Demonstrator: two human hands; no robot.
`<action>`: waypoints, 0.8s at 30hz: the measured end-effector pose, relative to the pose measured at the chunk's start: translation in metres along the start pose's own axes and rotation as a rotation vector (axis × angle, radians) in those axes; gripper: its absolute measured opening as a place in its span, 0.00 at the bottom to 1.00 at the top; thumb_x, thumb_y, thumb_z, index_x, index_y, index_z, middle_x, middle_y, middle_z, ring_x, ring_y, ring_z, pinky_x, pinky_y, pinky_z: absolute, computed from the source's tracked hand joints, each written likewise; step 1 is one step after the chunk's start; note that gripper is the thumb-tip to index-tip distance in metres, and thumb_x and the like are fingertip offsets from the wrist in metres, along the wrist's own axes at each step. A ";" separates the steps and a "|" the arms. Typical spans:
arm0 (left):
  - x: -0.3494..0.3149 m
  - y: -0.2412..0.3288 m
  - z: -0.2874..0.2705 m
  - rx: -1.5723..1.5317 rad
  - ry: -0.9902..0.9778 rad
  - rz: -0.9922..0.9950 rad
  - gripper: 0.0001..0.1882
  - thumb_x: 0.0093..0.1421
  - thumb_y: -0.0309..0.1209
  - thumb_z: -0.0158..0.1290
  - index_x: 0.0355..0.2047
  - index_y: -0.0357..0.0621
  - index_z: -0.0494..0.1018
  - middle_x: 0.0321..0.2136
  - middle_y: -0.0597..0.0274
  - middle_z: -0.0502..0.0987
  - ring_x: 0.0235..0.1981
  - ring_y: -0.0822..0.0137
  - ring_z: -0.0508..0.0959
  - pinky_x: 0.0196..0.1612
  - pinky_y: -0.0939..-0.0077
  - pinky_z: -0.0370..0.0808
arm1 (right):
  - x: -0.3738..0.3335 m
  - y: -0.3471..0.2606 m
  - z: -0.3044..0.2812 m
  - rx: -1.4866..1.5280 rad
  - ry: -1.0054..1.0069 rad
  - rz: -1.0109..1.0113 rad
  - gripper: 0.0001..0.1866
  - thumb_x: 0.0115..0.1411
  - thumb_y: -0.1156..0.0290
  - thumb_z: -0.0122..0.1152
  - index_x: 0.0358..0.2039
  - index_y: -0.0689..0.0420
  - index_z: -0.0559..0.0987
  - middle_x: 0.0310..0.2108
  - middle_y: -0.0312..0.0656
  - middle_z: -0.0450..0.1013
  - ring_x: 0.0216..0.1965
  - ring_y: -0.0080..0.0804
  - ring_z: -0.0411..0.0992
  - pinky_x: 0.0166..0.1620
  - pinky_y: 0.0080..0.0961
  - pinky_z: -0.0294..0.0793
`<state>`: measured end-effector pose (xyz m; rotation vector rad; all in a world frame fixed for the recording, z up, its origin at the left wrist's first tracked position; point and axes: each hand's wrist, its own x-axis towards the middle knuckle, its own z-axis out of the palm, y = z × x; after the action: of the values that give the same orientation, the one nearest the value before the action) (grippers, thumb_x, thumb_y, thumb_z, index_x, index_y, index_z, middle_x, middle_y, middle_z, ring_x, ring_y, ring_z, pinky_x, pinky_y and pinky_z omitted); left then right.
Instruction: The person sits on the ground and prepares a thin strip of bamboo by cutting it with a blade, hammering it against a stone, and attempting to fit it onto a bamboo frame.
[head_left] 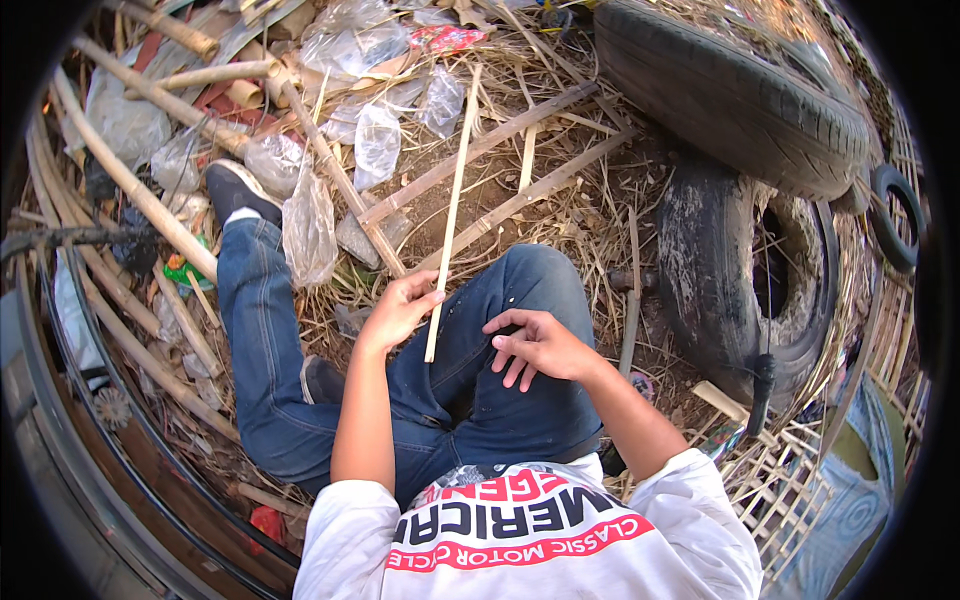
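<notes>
My left hand (pixel 405 308) pinches a thin pale bamboo strip (pixel 456 200) near its lower end, between thumb and fingers. The strip slants up and away over the ground, its near end above my left thigh. My right hand (pixel 535 345) is over my bent right knee, fingers loosely curled and apart, with nothing in it. Beyond the knees, several flat split-bamboo slats (pixel 478 150) lie crossed on the straw-covered soil.
Two worn tyres (pixel 735 95) rest at the right, one atop the other. A dark-handled tool with a thin shaft (pixel 763 390) leans there. Bamboo lattice (pixel 785 495) and cloth are at lower right. Plastic bags (pixel 310 225), bamboo poles (pixel 140 190) and a metal frame (pixel 60 430) are left.
</notes>
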<state>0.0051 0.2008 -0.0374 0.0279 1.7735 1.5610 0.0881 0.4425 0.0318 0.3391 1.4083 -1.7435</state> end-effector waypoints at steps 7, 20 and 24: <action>-0.031 -0.022 -0.009 -0.072 -0.080 -0.115 0.19 0.61 0.25 0.56 0.53 0.37 0.73 0.37 0.66 0.79 0.36 0.78 0.75 0.44 0.82 0.72 | 0.000 -0.002 -0.003 0.011 -0.015 0.007 0.19 0.65 0.67 0.55 0.52 0.64 0.68 0.27 0.47 0.77 0.23 0.31 0.78 0.22 0.24 0.79; -0.043 -0.048 -0.008 -0.078 -0.109 -0.170 0.19 0.59 0.27 0.57 0.51 0.39 0.74 0.37 0.69 0.79 0.35 0.79 0.74 0.43 0.83 0.71 | 0.001 0.000 0.001 -0.008 0.014 0.009 0.20 0.64 0.67 0.57 0.52 0.64 0.68 0.26 0.46 0.76 0.22 0.31 0.78 0.21 0.23 0.79; -0.041 -0.050 -0.004 -0.063 -0.097 -0.162 0.18 0.59 0.27 0.58 0.50 0.38 0.75 0.35 0.69 0.79 0.34 0.80 0.73 0.41 0.84 0.71 | 0.000 -0.001 0.002 -0.030 0.018 0.003 0.21 0.64 0.67 0.57 0.52 0.66 0.68 0.26 0.47 0.76 0.22 0.31 0.77 0.21 0.24 0.78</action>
<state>0.0549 0.1655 -0.0588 -0.0673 1.6097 1.4729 0.0874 0.4410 0.0331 0.3413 1.4438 -1.7191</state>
